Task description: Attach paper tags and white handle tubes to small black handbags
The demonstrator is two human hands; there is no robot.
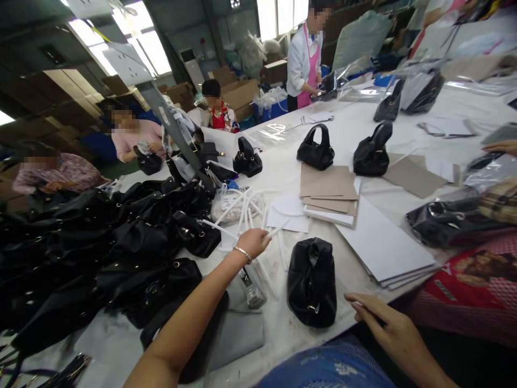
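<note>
My left hand is closed around a thin white tube, whose end sticks out past the fingers. More white tubes lie in a loose bunch just beyond that hand. A small black handbag stands on the table between my hands, its handle folded over the top. My right hand is near the table's front edge, right of the bag and apart from it. Its fingers stretch out, with nothing clearly held. Beneath my left wrist lies a clear and metal tool, partly hidden.
Black handbags are heaped on the left. Grey-brown boards and white sheets are stacked at right. Two handbags stand behind them. A metal post rises at left. A co-worker's arm and a wrapped bag are at right.
</note>
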